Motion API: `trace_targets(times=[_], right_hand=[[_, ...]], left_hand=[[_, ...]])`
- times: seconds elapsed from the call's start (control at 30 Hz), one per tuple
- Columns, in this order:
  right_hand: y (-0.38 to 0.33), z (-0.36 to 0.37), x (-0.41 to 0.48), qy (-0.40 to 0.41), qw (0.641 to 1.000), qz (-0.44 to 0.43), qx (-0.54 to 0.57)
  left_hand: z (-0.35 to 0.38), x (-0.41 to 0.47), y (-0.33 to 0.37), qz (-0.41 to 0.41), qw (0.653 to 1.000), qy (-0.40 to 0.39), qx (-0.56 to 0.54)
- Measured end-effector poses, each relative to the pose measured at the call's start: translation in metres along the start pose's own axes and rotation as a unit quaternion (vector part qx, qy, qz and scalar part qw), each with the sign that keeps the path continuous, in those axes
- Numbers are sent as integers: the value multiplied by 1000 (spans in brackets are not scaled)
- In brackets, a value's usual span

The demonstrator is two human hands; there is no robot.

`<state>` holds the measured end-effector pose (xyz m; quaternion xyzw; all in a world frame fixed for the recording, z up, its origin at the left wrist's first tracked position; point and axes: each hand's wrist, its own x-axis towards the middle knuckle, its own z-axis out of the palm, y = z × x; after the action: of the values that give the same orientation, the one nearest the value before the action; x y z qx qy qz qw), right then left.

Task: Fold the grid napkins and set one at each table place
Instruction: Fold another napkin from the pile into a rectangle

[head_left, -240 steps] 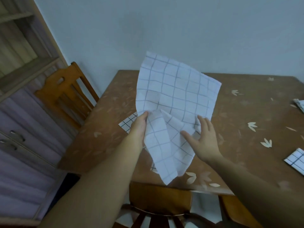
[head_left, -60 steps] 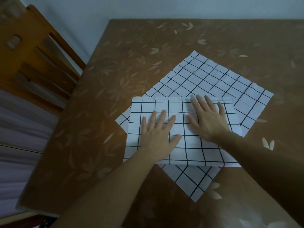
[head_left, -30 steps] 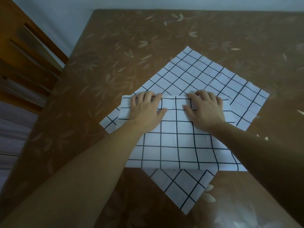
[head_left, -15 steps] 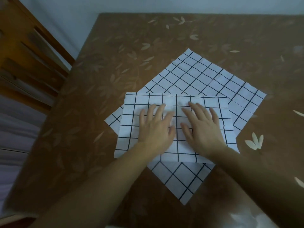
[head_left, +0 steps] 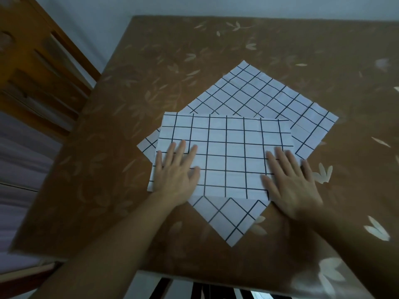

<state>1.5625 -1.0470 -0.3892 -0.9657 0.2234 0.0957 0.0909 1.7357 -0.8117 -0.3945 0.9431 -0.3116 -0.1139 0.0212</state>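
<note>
Partly hidden: lower napkin [head_left: 269, 98] lies spread as a diamond on the table [head_left: 194, 50]. Its middle is covered by the upper napkin [head_left: 226, 152], so only the far half, a sliver of the left corner and the near point show.

Upper napkin: a rectangle, edges roughly square to the near table edge, lying flat on the lower one. Number of layers in it: cannot tell. Its near-left and near-right corners are under the hands.

Left hand [head_left: 174, 171]: palm down on the near-left part of the upper napkin, fingers [head_left: 182, 151] straight and slightly apart, pressing flat, gripping nothing.

Right hand [head_left: 291, 186]: motion-blurred, outline soft. Palm down at the near-right corner of the upper napkin, fingers straight and a little spread, nothing clasped. Its outer fingers reach past the napkin's right edge; what they rest on is unclear.

Cut off: chair [head_left: 32, 72] at the left, wooden back only. Dark slats [head_left: 194, 288] show below the near table edge; not identifiable. Table's right side and far corners run out of frame. Forearms cut by the bottom edge.

Count: napkins 2, both white with dark grid lines. Hands 2. Table 1, brown with a pale leaf pattern. Chair 1 sure. Pale wall [head_left: 108, 9] behind.
</note>
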Motion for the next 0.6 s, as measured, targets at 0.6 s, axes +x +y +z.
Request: trace_targets(times=[0.6], right_hand=[[-18, 3, -9, 187, 943, -272, 25]], left_hand=[[4, -42, 77, 156, 977, 80, -124]])
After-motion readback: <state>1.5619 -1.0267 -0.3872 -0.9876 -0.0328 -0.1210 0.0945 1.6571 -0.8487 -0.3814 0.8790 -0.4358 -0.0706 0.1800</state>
